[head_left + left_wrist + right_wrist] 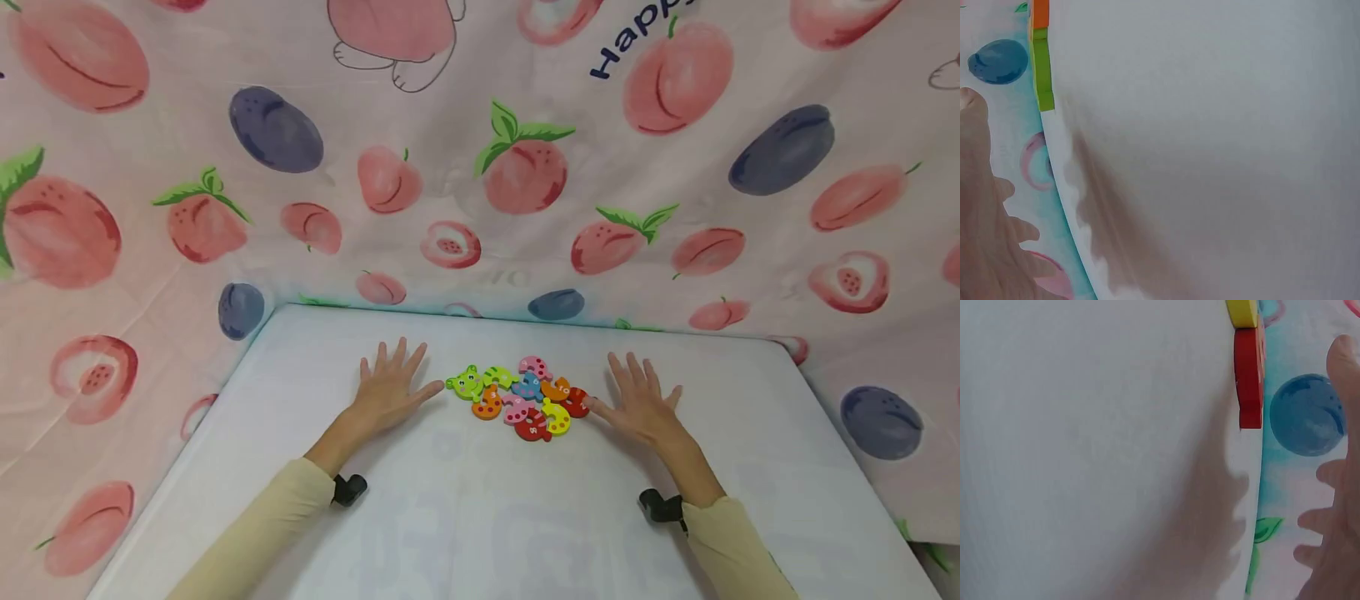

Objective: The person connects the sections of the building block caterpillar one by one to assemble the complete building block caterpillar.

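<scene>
Left hand, right hand (fingers spread straight) flank colourful pieces on white table.

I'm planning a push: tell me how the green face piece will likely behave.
The green face piece is probably rigid: its edges look crisp. Lying flat, it should slide rather than roll or tip. The adjacent green striped piece may shift too.

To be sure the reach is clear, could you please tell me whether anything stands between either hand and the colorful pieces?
Nothing visible does: the left hand is close to the green face piece and the right hand close to the outer red piece, with nothing between.
</scene>
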A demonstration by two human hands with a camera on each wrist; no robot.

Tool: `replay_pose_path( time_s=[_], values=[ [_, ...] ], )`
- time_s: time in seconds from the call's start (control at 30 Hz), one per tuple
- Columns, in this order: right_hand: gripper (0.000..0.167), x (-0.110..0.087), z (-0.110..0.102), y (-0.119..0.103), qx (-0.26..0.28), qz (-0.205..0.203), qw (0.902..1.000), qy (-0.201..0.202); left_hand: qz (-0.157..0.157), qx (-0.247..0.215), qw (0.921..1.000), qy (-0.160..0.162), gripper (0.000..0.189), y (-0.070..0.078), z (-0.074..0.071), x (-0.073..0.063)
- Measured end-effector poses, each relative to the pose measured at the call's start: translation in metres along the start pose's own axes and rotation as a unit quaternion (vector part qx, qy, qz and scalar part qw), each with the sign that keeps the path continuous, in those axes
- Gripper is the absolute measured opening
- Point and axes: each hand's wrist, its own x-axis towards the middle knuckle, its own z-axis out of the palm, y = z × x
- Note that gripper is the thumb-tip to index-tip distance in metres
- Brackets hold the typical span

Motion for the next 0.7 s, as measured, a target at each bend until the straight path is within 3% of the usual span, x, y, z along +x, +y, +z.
replay_pose_path(
  time_s=[0.07,0.2,0.33,0.53,0.63,0.7],
  values=[
    [0.091,0.001,0.003,-0.001,0.032,-0.008,0.9995,-0.005,-0.002,-0.019,0.9998,0.0,0.085,0.002,0.002,0.0],
    [0.079,0.006,0.01,0.0,0.129,-0.014,0.9914,-0.021,-0.019,-0.106,0.9941,0.007,0.083,0.01,0.009,0.002],
    [0.069,0.009,0.016,0.003,0.223,0.005,0.9742,-0.034,-0.029,-0.201,0.9789,0.02,0.078,0.022,0.019,0.007],
    [0.062,0.005,0.028,0.001,0.314,0.024,0.9484,-0.04,-0.022,-0.309,0.9498,0.047,0.069,0.034,0.029,0.013],
    [0.061,0.004,0.033,-0.002,0.343,0.029,0.938,-0.035,-0.032,-0.332,0.942,0.04,0.065,0.038,0.031,0.014],
    [0.06,0.004,0.035,-0.004,0.355,0.032,0.934,-0.026,-0.034,-0.333,0.9417,0.029,0.061,0.042,0.032,0.015]
  ],
)
